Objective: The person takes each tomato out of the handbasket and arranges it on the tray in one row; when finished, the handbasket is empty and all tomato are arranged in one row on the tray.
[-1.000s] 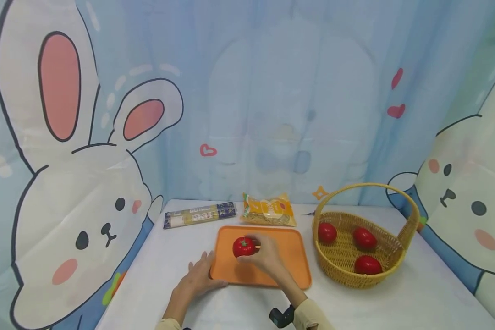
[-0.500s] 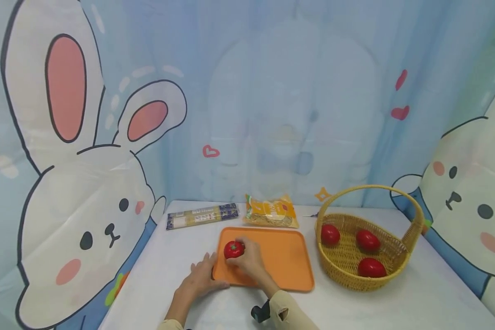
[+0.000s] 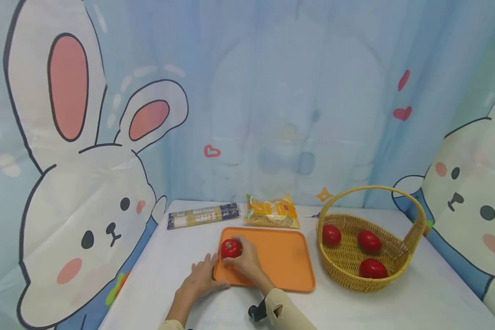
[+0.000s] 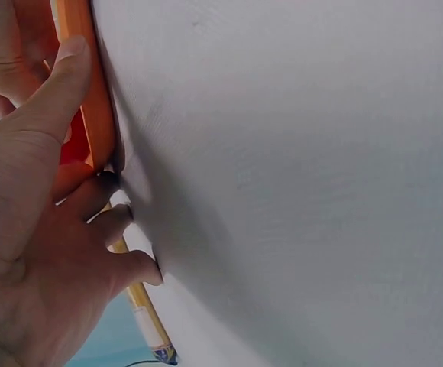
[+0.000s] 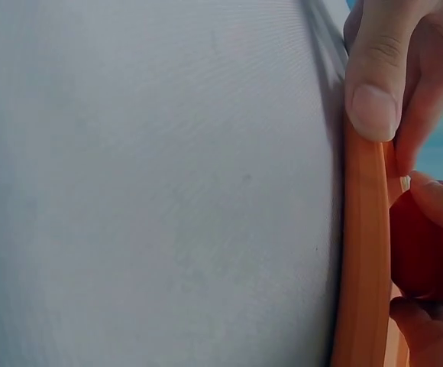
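My right hand [image 3: 246, 260] pinches a red tomato [image 3: 229, 249] with a green stem, over the left part of an orange tray [image 3: 288, 261]. In the right wrist view the tomato [image 5: 428, 245] sits between thumb and fingers, just behind the tray wall [image 5: 363, 260]. I cannot tell whether it touches the tray floor. My left hand [image 3: 201, 277] holds the tray's near left corner. The left wrist view shows its thumb [image 4: 65, 84] along the near wall and the other fingers at the left side, their tips close to the table.
A yellow wicker basket [image 3: 346, 282] with a tall handle and several red, egg-shaped items [image 3: 373, 268] stands to the right. Behind the tray lie a yellow bag of food [image 3: 272, 211] and a long noodle-like package [image 3: 204, 215]. A rabbit-print curtain [image 3: 297, 114] hangs behind the table.
My right hand has carried the tomato left across the tray, toward its left edge. My left hand has stayed at the tray's corner. The view has shifted slightly.
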The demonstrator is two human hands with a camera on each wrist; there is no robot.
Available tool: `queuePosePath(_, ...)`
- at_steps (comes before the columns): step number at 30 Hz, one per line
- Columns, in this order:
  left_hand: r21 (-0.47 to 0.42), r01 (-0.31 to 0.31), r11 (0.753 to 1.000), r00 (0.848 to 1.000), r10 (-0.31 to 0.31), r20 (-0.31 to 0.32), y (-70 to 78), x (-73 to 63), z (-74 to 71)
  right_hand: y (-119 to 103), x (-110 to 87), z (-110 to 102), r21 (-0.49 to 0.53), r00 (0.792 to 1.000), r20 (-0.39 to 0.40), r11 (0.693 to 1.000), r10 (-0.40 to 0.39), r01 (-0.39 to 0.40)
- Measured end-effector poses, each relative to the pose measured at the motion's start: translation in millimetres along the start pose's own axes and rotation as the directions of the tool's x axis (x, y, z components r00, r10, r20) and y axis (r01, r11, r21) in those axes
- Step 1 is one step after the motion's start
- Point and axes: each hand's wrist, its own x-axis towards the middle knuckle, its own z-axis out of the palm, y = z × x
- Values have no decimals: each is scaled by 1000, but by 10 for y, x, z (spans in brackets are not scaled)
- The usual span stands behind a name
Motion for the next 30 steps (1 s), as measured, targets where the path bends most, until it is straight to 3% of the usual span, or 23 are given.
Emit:
queuePosePath(9, 14, 22, 1000, 1000, -22, 9, 54, -19, -2, 52, 27, -17, 0, 1000, 9, 1000, 10, -10)
queuePosePath(21, 20, 40, 999, 999, -40, -2, -27, -19, 1, 27, -6, -8, 23, 998, 60, 999, 24, -26)
queuePosePath(26, 17, 24, 1000, 1000, -24, -3, -26, -20, -1, 2, -55, -174, 51, 997, 77, 998, 23, -27)
queuePosePath(30, 25, 32, 999, 999, -32, -5, -19, -29, -8, -98, -113, -448, -24, 995, 97, 999, -30, 32)
